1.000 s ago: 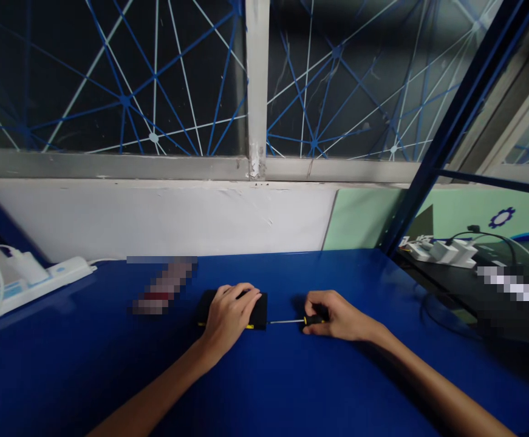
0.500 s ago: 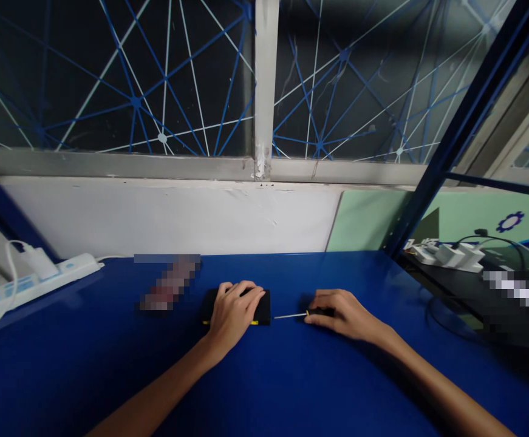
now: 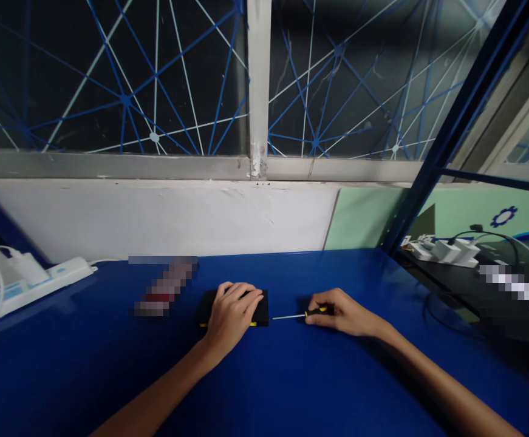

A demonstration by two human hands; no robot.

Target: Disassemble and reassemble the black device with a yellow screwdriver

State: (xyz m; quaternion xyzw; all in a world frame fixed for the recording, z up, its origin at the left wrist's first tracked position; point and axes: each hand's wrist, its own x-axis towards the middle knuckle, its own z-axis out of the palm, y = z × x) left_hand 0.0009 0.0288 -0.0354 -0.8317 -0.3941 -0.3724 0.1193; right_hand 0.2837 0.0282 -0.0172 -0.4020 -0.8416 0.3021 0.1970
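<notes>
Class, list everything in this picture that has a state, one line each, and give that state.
Black, yellow-edged rectangular box: flat on the glossy blue table, partly covered.
Bare left grip: palm down across the box.
Black-and-yellow-handled metal screwdriver: nearly level, tip towards the box; contact unclear.
Bare right grip: closed on its handle.
Long white plastic power strip at left: white adapter plugged in.
Pixelated reddish item: blurred out, state unreadable.

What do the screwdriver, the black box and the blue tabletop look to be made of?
Screwdriver: the thin, silvery shaft looks like metal, the black-and-yellow handle probably plastic.
Black box: perhaps plastic or card; its dark, dull surface leaves that open.
Blue tabletop: maybe painted metal or laminate, smooth with a soft sheen.
</notes>
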